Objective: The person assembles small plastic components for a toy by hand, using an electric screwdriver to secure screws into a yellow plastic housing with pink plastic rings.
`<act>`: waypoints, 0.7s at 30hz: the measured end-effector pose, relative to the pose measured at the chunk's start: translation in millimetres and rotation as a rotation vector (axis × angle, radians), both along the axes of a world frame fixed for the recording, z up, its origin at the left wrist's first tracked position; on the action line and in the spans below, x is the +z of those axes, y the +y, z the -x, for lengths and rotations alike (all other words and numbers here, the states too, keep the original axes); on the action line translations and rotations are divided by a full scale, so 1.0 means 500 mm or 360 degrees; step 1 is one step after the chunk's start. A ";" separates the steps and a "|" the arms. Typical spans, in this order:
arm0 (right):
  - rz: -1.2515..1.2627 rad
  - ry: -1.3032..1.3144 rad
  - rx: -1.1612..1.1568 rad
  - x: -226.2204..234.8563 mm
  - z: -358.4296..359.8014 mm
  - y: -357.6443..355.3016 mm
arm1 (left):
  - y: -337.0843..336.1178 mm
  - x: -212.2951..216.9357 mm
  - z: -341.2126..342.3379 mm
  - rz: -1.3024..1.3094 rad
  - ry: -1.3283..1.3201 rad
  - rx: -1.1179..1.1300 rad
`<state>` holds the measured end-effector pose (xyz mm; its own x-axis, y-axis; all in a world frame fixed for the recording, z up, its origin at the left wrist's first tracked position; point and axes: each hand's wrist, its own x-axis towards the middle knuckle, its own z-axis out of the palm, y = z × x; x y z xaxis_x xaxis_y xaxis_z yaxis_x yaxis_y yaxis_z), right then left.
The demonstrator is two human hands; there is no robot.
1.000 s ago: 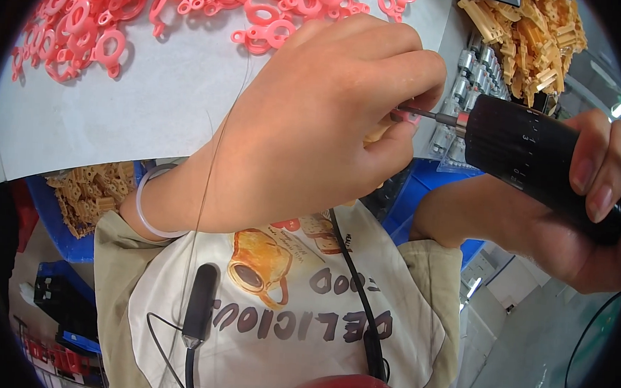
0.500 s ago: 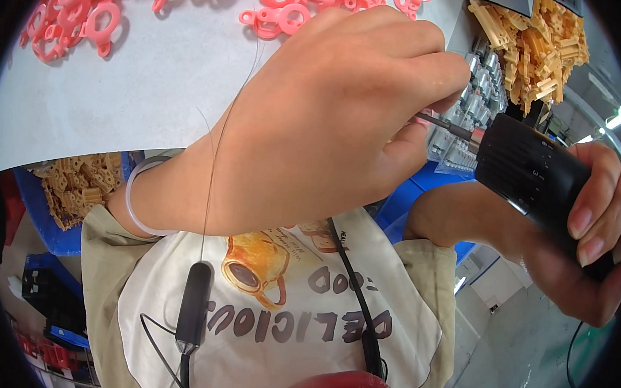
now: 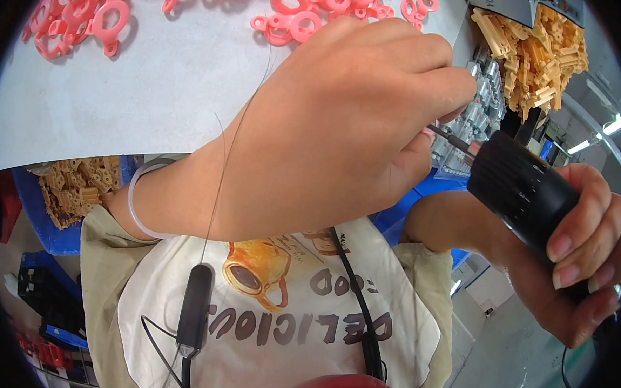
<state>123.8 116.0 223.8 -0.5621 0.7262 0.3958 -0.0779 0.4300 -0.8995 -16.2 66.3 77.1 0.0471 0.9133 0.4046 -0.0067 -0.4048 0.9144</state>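
My left hand (image 3: pixel 349 119) is closed in front of my chest, over the near edge of the table, with its back toward me. A hint of pink shows at its fingertips, but what they pinch is mostly hidden behind the hand. From the right, my right hand (image 3: pixel 585 236) grips a black electric screwdriver (image 3: pixel 518 180) around its body. Its thin metal bit (image 3: pixel 454 139) points up and left, with the tip ending at my left thumb and fingers. Whether the tip sits in a screw cannot be seen.
Many pink plastic ring parts (image 3: pixel 111 25) lie along the far side of the white table (image 3: pixel 119 100). Small silvery cylindrical parts (image 3: pixel 480 111) and a heap of yellow-tan plastic pieces (image 3: pixel 532 58) are at far right. Below the table's left edge, a blue bin (image 3: pixel 32 204) holds more tan pieces.
My right hand and the screwdriver have dropped slightly and shifted a little left, tilting the tool more steeply. My left hand keeps its closed grip. The whole view has shifted slightly.
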 end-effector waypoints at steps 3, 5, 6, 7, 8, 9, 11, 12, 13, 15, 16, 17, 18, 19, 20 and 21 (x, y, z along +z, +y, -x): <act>0.0105 0.0236 -0.0066 -0.014 -0.010 -0.009 | -0.005 0.007 0.002 0.0053 0.0000 -0.0047; 0.0171 0.0406 -0.0108 -0.021 -0.012 -0.008 | -0.004 0.003 0.004 0.0028 0.0025 -0.0039; 0.0163 0.0414 -0.0105 -0.017 -0.017 -0.005 | -0.004 0.002 0.003 0.0009 0.0047 -0.0035; 0.0242 0.0338 -0.0076 -0.012 -0.023 0.001 | -0.005 0.000 0.003 0.0004 0.0063 -0.0032; 0.0320 0.0263 -0.0048 -0.006 -0.029 0.006 | -0.006 0.000 0.002 0.0018 0.0035 -0.0037; 0.0397 0.0189 -0.0019 -0.006 -0.032 0.008 | -0.007 0.000 0.003 0.0033 0.0007 -0.0043; 0.0210 0.0463 -0.0192 -0.051 0.018 -0.023 | -0.008 -0.001 0.000 0.0023 0.0032 -0.0060; 0.0054 0.0502 -0.0251 -0.064 0.034 -0.028 | -0.009 -0.001 -0.001 0.0017 0.0041 -0.0066; -0.0105 0.0539 -0.0313 -0.069 0.040 -0.028 | -0.008 0.001 0.000 0.0010 0.0055 -0.0071; -0.0118 0.0516 -0.0308 -0.072 0.039 -0.022 | -0.006 0.003 0.001 0.0013 0.0122 -0.0054; -0.0121 0.0481 -0.0296 -0.074 0.040 -0.019 | -0.005 0.003 0.003 0.0007 0.0134 -0.0057; -0.0126 0.0444 -0.0286 -0.076 0.041 -0.016 | -0.003 0.001 0.006 0.0018 0.0155 -0.0056; -0.0131 0.0405 -0.0277 -0.078 0.042 -0.013 | -0.001 -0.001 0.008 0.0027 0.0174 -0.0057; -0.0147 0.0386 -0.0263 -0.073 0.039 -0.012 | 0.000 0.003 0.008 0.0008 0.0201 -0.0057; -0.0143 0.0308 -0.0302 -0.064 0.027 -0.009 | 0.000 0.005 0.006 0.0000 0.0193 -0.0046; -0.0140 0.0231 -0.0341 -0.052 0.014 -0.006 | -0.001 0.009 0.004 -0.0010 0.0186 -0.0036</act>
